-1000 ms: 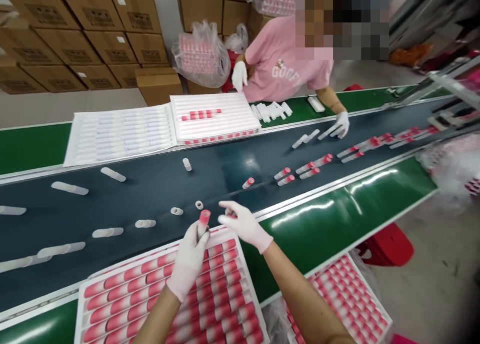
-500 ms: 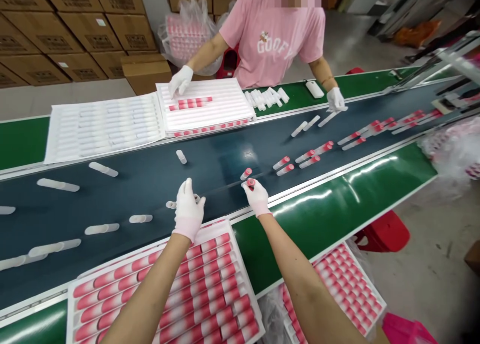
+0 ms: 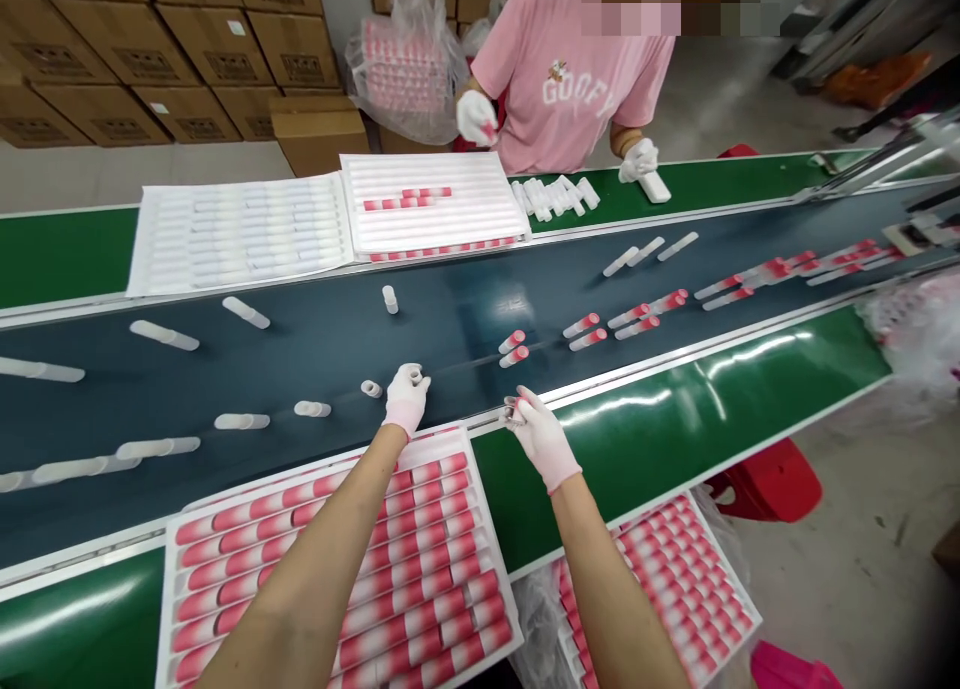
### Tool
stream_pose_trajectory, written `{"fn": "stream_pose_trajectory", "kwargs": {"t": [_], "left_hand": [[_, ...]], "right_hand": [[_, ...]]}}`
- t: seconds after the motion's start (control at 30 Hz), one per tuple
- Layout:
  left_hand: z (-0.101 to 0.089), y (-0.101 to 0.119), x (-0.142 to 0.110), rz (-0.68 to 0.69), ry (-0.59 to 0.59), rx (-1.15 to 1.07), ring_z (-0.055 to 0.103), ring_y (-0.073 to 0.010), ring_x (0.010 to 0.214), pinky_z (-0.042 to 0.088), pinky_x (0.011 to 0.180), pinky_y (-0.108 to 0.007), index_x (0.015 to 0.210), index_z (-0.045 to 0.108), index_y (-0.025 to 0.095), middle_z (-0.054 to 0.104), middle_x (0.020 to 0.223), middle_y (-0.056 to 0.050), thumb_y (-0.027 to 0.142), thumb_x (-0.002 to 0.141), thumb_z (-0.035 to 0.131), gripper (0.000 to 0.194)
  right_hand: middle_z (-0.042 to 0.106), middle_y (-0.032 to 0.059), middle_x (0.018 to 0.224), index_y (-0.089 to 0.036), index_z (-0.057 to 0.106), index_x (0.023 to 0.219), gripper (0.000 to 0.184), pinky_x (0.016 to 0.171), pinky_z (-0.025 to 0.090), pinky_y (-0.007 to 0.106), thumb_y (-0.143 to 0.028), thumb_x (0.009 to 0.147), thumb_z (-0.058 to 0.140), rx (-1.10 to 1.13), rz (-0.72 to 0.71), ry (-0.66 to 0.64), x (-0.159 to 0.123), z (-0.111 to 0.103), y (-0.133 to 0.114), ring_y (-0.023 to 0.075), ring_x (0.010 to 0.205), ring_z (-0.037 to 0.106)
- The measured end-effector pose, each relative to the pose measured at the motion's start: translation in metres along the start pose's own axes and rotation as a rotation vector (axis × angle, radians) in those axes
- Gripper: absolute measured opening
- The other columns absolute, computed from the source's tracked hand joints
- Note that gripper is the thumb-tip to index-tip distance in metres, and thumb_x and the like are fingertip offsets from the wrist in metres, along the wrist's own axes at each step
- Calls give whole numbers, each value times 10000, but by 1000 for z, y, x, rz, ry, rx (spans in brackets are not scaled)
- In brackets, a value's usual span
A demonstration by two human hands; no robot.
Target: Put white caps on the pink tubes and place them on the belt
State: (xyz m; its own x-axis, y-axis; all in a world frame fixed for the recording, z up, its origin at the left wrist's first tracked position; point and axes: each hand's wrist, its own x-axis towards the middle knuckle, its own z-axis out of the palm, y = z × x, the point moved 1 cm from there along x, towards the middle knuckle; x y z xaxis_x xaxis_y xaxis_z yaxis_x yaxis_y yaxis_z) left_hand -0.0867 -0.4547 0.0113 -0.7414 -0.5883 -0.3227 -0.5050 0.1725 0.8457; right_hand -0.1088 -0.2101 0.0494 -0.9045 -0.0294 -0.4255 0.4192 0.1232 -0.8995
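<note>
My left hand point(image 3: 409, 401), in a white glove, reaches over the dark conveyor belt with its fingers closed around a small white tube point(image 3: 415, 376); only the round end shows. A second white tube point(image 3: 371, 389) stands on the belt just left of it. At the belt's near edge, my gloved right hand point(image 3: 541, 434) pinches a small piece with a shiny rim point(image 3: 514, 410), mostly hidden by the fingers. Two white tubes with red tops point(image 3: 514, 356) stand beyond that hand. Below my left arm lies a white tray point(image 3: 486, 479) filled with rows of red-and-white cylinders.
Several white tubes point(image 3: 241, 422) stand along the belt point(image 3: 450, 309) at left, and several red-topped ones point(image 3: 587, 339) at right. Across it, a co-worker in pink point(image 3: 577, 79) has a tray point(image 3: 420, 234) and loose white pieces point(image 3: 555, 199). Another filled tray point(image 3: 675, 579) sits lower right.
My right hand has drawn back from the belt, and a second red-topped tube now stands beside the first. My left hand has closed round a tube. The co-worker's hands have pulled back.
</note>
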Motion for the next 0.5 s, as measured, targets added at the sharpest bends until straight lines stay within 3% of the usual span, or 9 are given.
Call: {"fn": "stream_pose_trajectory", "kwargs": {"t": [0.07,0.13,0.23,0.33,0.4,0.5], "left_hand": [[-4,9,-11,47,-43,-9,669,-217,1016,470,1017,-369,941,621,192,713,1012,-66,175,838,627,104],[-14,22,-30,116,-98,-28,654,-210,1033,463,1011,-350,959,624,205,705,1037,-45,265,887,598,97],[-39,42,-72,229,-236,-71,636,-197,1014,465,966,-322,1084,620,215,686,1083,-35,378,931,557,233],[-70,56,-119,231,-418,-106,596,-162,793,481,818,-300,1199,577,219,653,972,-11,434,966,499,326],[-90,63,-144,202,-521,-108,523,-143,678,463,730,-289,1182,564,216,600,854,16,479,986,467,342],[-112,72,-167,227,-619,-117,498,-145,712,443,716,-284,1092,562,205,576,863,12,503,997,451,331]], "right_hand": [[703,77,1067,-223,533,1331,645,925,574,478,-415,753,744,311,-25,-105,-24,8,-9,216,922,707],[696,61,1130,-268,536,1337,686,1004,540,499,-360,720,819,454,-88,-165,-44,19,-24,227,1030,701],[712,65,1167,-260,632,1231,530,1041,518,491,-297,739,825,381,-174,-213,-67,34,-52,244,1126,680],[735,70,1156,-243,694,1135,410,1028,520,452,-253,743,815,280,-256,-204,-85,43,-77,245,1136,676],[740,70,1152,-253,694,1154,403,972,543,416,-258,766,802,304,-292,-203,-97,50,-91,234,1110,681],[739,61,1150,-271,687,1160,402,895,570,383,-288,778,812,455,-285,-285,-115,67,-106,208,1007,700]]}}
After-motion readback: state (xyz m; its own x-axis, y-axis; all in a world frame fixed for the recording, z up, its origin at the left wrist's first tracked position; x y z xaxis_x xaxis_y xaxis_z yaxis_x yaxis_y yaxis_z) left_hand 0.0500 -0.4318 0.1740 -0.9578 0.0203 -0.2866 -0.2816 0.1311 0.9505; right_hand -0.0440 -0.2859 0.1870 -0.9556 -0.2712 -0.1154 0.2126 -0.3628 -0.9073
